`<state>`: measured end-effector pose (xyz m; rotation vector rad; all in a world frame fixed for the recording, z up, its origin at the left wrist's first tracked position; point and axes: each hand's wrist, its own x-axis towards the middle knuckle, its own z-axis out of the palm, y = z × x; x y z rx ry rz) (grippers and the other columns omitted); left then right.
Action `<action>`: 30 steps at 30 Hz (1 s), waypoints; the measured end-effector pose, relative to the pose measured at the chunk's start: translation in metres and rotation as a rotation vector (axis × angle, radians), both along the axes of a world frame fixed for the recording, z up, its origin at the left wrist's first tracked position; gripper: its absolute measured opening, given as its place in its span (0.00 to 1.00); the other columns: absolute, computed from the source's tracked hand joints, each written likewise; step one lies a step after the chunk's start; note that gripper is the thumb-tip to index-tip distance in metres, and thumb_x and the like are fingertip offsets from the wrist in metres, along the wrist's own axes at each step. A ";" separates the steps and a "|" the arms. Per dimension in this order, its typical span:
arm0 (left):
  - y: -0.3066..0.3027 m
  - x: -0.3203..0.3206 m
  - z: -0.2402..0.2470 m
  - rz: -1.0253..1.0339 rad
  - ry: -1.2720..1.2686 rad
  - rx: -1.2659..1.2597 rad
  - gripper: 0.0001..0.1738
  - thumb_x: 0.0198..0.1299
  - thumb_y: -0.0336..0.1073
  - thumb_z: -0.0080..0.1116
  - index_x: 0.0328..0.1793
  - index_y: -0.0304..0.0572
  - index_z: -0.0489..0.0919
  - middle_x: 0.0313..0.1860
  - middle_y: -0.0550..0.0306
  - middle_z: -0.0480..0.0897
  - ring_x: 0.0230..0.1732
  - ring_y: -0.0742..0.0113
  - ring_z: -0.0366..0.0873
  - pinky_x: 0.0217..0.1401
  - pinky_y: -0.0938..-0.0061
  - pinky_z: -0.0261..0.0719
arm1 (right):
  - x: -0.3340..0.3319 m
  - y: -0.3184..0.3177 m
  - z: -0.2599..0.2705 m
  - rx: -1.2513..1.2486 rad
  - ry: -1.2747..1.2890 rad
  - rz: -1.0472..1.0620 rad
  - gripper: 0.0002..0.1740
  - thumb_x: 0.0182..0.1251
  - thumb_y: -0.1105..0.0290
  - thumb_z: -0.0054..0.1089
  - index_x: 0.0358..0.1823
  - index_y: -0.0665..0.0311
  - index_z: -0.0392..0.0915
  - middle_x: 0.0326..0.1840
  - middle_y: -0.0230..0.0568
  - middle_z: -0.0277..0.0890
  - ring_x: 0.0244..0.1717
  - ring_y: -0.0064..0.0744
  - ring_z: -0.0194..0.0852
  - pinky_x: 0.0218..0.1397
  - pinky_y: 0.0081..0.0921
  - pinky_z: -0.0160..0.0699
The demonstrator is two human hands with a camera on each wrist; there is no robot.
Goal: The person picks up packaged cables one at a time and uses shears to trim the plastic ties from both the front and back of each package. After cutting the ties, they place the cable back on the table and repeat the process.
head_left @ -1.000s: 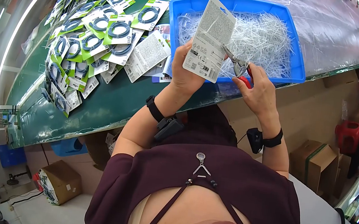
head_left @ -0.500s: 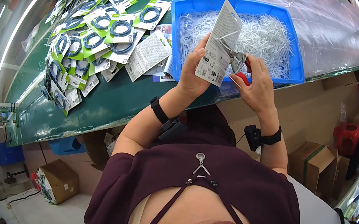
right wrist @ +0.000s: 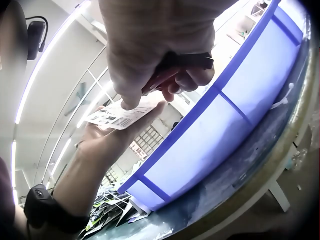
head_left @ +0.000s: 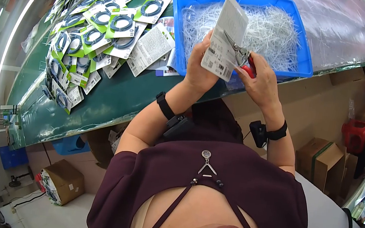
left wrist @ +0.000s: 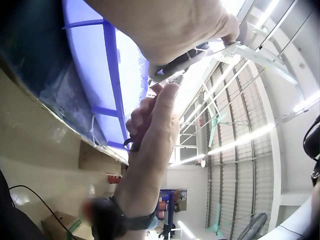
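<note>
The left hand [head_left: 201, 68] grips a printed card pack [head_left: 231, 26] by its edge, its printed back toward the head camera. In the right hand [head_left: 262, 83] are red-handled cutters [head_left: 240, 54], their metal jaws lying across the face of the card. Both hands are over the near edge of a blue tray [head_left: 307, 61] filled with thin clear plastic strips [head_left: 271, 33]. The right wrist view shows the right hand [right wrist: 155, 45] curled round the red handles, with the card [right wrist: 122, 115] just below it and the left hand [right wrist: 107, 145] supporting the card.
Many carded packs with coiled dark cables [head_left: 93, 37] are piled on the green table [head_left: 75, 123] to the left. A card pack [head_left: 151, 50] lies back-up beside the tray. Cardboard boxes [head_left: 324, 160] and a red stool [head_left: 355, 136] stand beyond the table at the right.
The card has turned more edge-on than a second ago and shifted slightly right. The cutters have moved with it, and the head view has shifted a little.
</note>
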<state>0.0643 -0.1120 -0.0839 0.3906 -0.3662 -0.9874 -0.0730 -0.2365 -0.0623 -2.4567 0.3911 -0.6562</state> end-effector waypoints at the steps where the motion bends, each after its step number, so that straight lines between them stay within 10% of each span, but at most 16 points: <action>1: -0.001 0.004 0.000 -0.019 -0.021 -0.016 0.35 0.63 0.49 0.48 0.73 0.43 0.59 0.63 0.50 0.72 0.61 0.57 0.73 0.64 0.60 0.73 | -0.004 0.001 -0.002 0.012 0.013 -0.002 0.31 0.60 0.58 0.68 0.58 0.70 0.69 0.45 0.50 0.73 0.43 0.48 0.76 0.46 0.35 0.76; 30: -0.008 0.002 0.014 0.085 0.000 -0.035 0.32 0.63 0.51 0.47 0.69 0.41 0.64 0.60 0.49 0.74 0.59 0.55 0.75 0.65 0.53 0.73 | -0.023 0.021 -0.006 -0.057 0.047 -0.010 0.33 0.58 0.53 0.69 0.55 0.71 0.71 0.44 0.50 0.75 0.42 0.50 0.76 0.44 0.34 0.76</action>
